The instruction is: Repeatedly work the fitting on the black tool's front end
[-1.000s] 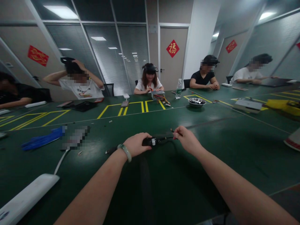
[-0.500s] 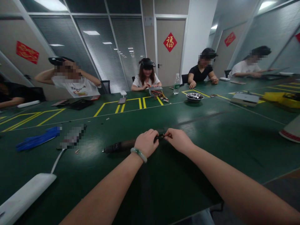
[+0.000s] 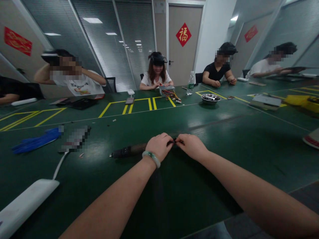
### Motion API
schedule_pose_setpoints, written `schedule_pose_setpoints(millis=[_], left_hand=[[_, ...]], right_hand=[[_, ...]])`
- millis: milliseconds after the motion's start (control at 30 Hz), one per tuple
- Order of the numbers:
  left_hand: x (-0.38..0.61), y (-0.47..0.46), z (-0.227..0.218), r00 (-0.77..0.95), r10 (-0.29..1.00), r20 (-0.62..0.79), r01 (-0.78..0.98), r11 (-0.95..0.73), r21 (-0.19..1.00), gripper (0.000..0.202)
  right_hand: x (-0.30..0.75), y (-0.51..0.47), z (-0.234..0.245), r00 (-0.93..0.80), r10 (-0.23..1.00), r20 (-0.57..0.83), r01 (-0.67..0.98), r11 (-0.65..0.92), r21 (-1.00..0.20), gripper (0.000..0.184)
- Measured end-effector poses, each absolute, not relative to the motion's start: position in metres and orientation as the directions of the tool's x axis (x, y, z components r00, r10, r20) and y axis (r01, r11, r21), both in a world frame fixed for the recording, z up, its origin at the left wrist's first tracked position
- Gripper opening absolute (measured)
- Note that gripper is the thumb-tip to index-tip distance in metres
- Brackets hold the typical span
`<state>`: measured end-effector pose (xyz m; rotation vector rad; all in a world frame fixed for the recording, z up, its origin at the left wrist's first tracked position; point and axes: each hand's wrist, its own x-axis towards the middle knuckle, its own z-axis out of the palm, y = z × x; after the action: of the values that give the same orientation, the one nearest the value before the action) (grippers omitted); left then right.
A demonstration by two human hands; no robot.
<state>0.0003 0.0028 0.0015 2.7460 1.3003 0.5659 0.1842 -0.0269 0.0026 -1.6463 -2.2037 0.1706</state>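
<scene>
A dark, pen-shaped electric screwdriver [image 3: 128, 151] lies on the green table, its metal tip pointing left. Around its rear end my left hand [image 3: 159, 146] is closed, with a jade-coloured bangle at the wrist. Just to the right, my right hand [image 3: 190, 144] is closed in a pinch, its fingertips meeting those of the left. A small black part shows between the fingertips; the fingers cover most of it, so its kind cannot be made out.
To the left lie a blue glove [image 3: 37, 140], a phone-like device [image 3: 76, 139] and a white power strip [image 3: 30, 205]. Across the table are a steel bowl [image 3: 210, 99], a water bottle [image 3: 190, 84], a metal box with wires [image 3: 167, 90] and several seated people.
My fingertips have come closer together, covering more of the black part between them. The view has tipped slightly downward. A person at the right has drawn an arm back.
</scene>
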Motion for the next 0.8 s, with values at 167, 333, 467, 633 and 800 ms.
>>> schedule_pose_setpoints(millis=[167, 333, 467, 633, 800], left_hand=[[0.001, 0.005, 0.0, 0.578, 0.762, 0.291, 0.747, -0.638, 0.188, 0.014], [0.002, 0.004, 0.0, 0.596, 0.737, 0.317, 0.737, -0.659, 0.147, 0.012], [0.002, 0.003, 0.001, 0.618, 0.721, 0.312, 0.729, -0.675, 0.116, 0.011], [0.002, 0.002, 0.0, 0.621, 0.728, 0.289, 0.741, -0.666, 0.086, 0.014], [0.002, -0.001, 0.0, 0.56, 0.764, 0.32, 0.77, -0.623, 0.14, 0.021]], right_hand=[[0.183, -0.026, -0.003, -0.204, 0.944, 0.261, 0.876, 0.295, -0.381, 0.007], [0.181, -0.025, -0.007, -0.109, 0.969, 0.223, 0.835, 0.211, -0.507, 0.02], [0.181, -0.019, -0.008, -0.112, 0.979, 0.171, 0.807, 0.19, -0.559, 0.04], [0.179, -0.007, -0.003, -0.185, 0.975, 0.122, 0.86, 0.221, -0.459, 0.03], [0.176, -0.003, 0.004, -0.171, 0.982, 0.076, 0.908, 0.187, -0.375, 0.025]])
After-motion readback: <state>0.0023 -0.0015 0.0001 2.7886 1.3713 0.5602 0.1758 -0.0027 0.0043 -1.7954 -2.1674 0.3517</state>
